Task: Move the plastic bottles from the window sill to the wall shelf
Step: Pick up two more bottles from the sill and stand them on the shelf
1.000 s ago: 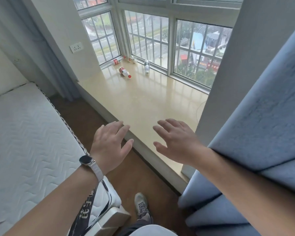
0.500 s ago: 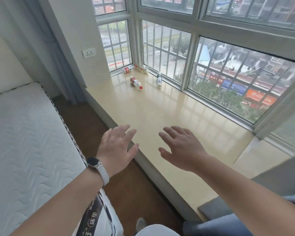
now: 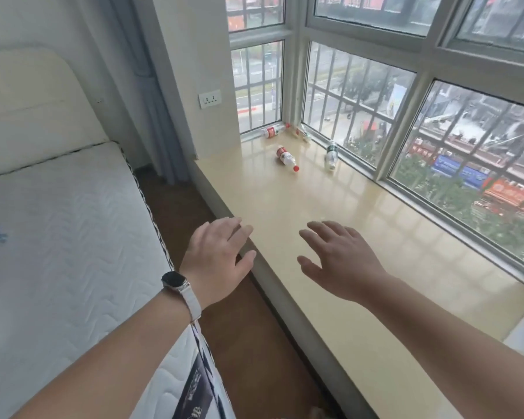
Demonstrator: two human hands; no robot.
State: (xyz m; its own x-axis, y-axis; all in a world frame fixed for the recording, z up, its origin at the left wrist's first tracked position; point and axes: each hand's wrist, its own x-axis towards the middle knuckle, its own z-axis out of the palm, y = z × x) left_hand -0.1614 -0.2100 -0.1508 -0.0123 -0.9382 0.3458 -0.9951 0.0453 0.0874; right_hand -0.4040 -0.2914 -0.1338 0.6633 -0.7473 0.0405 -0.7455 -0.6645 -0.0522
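Observation:
Several plastic bottles lie on their sides at the far end of the beige window sill (image 3: 300, 207). One with a red label and red cap (image 3: 286, 158) lies out in the open. A green-labelled one (image 3: 331, 155) lies near the window frame. Another red-labelled bottle (image 3: 273, 131) and a small one (image 3: 303, 133) lie in the far corner. My left hand (image 3: 217, 261), a watch on its wrist, hovers over the sill's near edge with fingers spread. My right hand (image 3: 342, 261) hovers above the sill, also spread and holding nothing. No wall shelf is in view.
A white mattress (image 3: 58, 252) fills the left side, with a narrow strip of brown floor (image 3: 179, 204) between it and the sill. A barred window (image 3: 375, 116) runs along the sill. A blue-grey curtain (image 3: 152, 95) and a wall socket (image 3: 210, 98) are at the far end.
The view has swung left and moved closer along the sill; the blue curtain on the right is gone from view. The bottles look nearer. Both hands stay spread and hold nothing.

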